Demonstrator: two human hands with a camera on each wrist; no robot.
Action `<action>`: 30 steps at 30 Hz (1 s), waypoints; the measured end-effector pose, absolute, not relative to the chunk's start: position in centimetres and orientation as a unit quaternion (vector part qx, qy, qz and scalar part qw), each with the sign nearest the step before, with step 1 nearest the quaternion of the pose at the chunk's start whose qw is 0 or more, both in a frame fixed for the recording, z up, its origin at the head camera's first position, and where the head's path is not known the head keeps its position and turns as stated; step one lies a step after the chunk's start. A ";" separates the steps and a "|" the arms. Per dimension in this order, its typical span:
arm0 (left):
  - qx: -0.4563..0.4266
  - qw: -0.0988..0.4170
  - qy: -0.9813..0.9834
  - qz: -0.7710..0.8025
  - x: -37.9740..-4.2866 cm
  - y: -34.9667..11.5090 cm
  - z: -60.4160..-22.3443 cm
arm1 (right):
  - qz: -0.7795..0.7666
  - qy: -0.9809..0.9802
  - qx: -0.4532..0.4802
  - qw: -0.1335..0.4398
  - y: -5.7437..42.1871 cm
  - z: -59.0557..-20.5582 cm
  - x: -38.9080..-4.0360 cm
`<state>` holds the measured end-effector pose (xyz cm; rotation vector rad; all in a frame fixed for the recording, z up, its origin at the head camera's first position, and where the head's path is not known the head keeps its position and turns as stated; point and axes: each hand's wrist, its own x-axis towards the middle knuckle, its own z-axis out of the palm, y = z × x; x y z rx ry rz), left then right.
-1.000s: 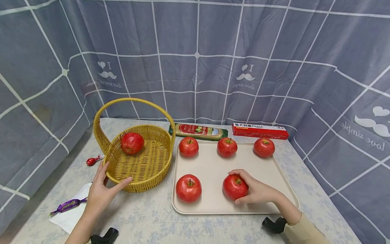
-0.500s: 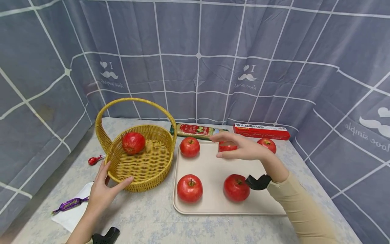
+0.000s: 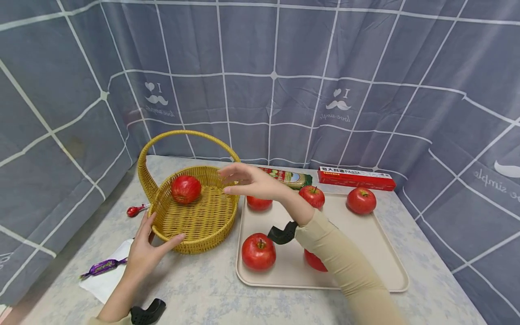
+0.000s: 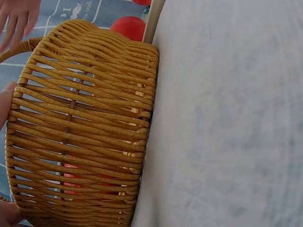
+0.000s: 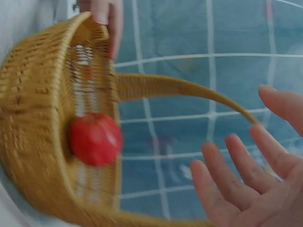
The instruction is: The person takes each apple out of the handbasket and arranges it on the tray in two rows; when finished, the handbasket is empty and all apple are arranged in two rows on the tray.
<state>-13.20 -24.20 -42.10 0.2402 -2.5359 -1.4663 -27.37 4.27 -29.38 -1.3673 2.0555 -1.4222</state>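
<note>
A yellow wicker basket (image 3: 195, 221) with a tall arched handle stands on the left side of the table and holds one red apple (image 3: 186, 189). At its near-left rim, my left hand (image 3: 142, 257) holds on with thumb and fingers spread apart; the left wrist view shows the woven wall (image 4: 85, 127) close up. My right hand (image 3: 257, 183) is in the air by the basket's right rim, fingers apart and nothing in them. In the right wrist view, the right hand's fingers (image 5: 232, 179) are loosely extended near the handle (image 5: 175, 86).
A beige tray (image 3: 292, 275) to the right carries several red apples, one of them (image 3: 258, 252) at its near-left corner. Behind it lie a pasta packet (image 3: 294, 178) and a red pasta box (image 3: 356, 178). A lollipop (image 3: 135, 211) and a purple-wrapped candy (image 3: 103, 267) on white paper lie left.
My right hand has let go of the apple at the tray's near side, lifted, and swept left to the basket. The left hand stays at the basket rim; the view has turned slightly left.
</note>
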 end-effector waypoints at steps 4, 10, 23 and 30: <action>0.086 0.094 -0.860 -0.494 -13.2 -24.1 -42.0 | -0.497 0.727 -0.446 0.161 0.9 -31.0 -28.2; 0.092 0.087 -0.865 -0.486 -13.3 -24.2 -41.9 | -0.520 0.744 -0.366 0.204 -3.1 -33.4 -29.2; 0.090 0.091 -0.870 -0.476 -13.2 -24.1 -41.9 | -0.493 0.807 -0.257 0.197 -8.5 -36.8 -29.8; 0.086 0.099 -0.869 -0.476 -13.1 -24.2 -41.8 | -0.481 0.831 -0.230 0.158 -10.8 -38.3 -29.0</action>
